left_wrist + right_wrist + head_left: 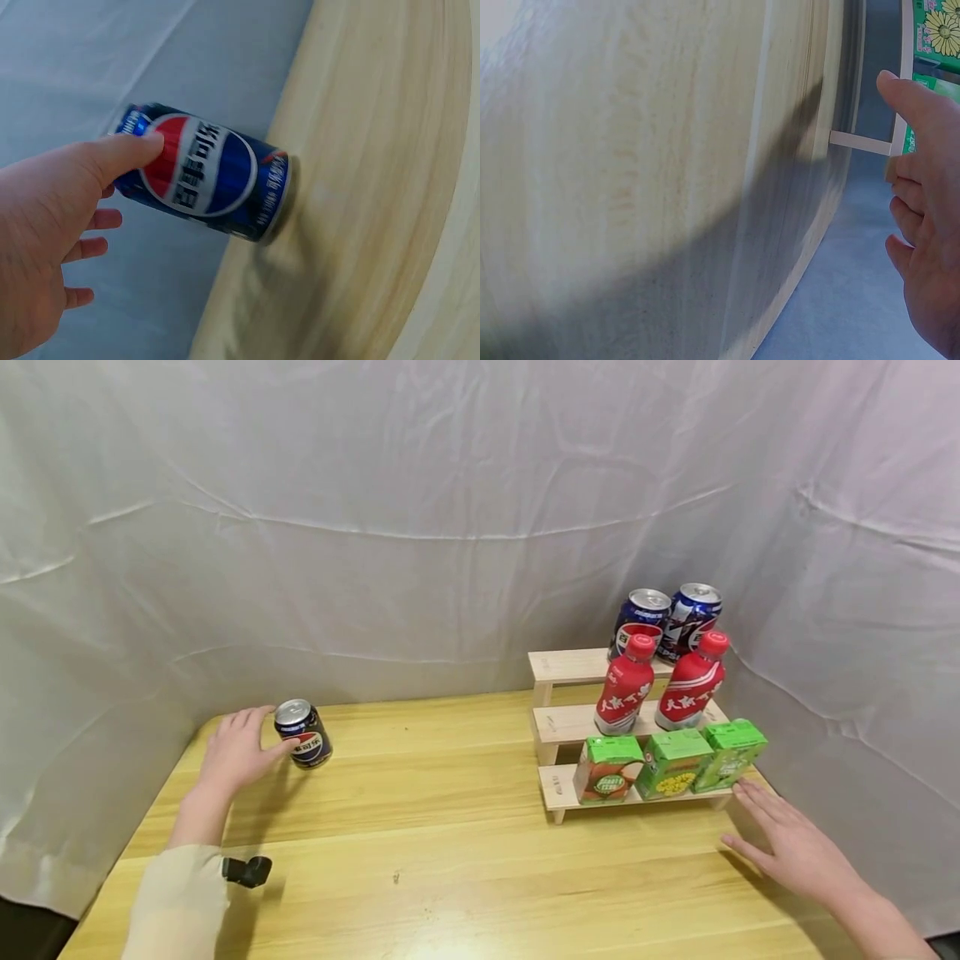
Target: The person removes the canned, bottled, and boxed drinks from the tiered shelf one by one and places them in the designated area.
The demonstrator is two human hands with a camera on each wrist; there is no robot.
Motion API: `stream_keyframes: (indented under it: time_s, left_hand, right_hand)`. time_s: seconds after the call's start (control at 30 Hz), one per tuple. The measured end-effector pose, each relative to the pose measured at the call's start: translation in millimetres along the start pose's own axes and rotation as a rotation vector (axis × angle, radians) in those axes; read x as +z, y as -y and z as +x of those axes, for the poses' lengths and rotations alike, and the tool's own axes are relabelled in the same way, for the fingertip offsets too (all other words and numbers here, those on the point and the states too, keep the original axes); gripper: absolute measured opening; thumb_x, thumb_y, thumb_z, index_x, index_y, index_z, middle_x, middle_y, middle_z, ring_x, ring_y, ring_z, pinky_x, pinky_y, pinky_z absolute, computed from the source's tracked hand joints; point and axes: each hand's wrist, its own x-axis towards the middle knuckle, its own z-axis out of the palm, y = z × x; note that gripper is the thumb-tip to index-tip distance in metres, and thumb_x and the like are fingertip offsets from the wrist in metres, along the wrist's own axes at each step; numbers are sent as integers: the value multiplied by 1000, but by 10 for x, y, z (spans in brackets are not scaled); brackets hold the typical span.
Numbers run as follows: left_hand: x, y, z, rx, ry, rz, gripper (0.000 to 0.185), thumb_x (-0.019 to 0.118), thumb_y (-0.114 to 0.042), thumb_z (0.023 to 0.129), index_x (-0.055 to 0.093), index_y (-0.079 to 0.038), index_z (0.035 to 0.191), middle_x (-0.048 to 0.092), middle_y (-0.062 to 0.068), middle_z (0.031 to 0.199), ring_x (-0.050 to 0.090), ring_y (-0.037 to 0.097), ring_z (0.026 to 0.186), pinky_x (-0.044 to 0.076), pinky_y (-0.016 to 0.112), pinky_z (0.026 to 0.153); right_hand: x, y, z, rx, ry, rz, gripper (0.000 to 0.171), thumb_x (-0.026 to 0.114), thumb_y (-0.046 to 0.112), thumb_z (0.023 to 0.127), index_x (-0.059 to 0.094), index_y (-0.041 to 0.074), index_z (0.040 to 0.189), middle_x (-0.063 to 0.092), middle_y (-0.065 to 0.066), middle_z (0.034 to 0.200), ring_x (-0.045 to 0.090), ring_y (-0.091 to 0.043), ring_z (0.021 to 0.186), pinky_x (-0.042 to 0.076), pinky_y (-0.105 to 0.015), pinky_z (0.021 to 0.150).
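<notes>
A dark blue cola can (303, 735) stands upright near the back left of the table. My left hand (238, 752) pinches it from the left. In the left wrist view the thumb lies across the can's (206, 172) red, white and blue label; the index finger is mostly hidden behind the can, the other fingers apart from it. My right hand (798, 843) reaches to the front right corner of a stepped wooden shelf (573, 722), fingers extended and holding nothing. Its fingertips are by the lowest step, just below a light green drink carton (731, 756).
Two cola cans (637, 622) stand on the shelf's top step, two red bottles (625, 687) on the middle one. A brown-green carton (609, 770) and a green flower carton (672, 764) share the lowest step. Grey cloth (375, 585) hangs behind the wooden table (450, 860) and at both sides.
</notes>
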Motion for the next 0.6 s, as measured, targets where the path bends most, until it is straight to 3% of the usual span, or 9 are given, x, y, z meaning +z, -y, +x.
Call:
stream_keyframes:
  time_s: [0.2,0.6]
  left_hand:
    - [-124,-104,-104,23,-79,-13,67,65,-45,90,44,-3,138,43,30,139,35,53,126,25,71,99]
    - [-347,-454,-160,97,-164,-57,63,64,-45,91,48,-4,136,47,26,138,37,50,127,27,66,99]
  right_hand:
    - [-9,-1,5,1,-1,3,78,72,40,85,45,-8,140,44,-28,145,-9,13,140,-12,-10,114]
    - [-20,6,3,7,17,-5,78,69,40,87,41,-7,143,37,-26,151,-8,9,142,-13,-13,114]
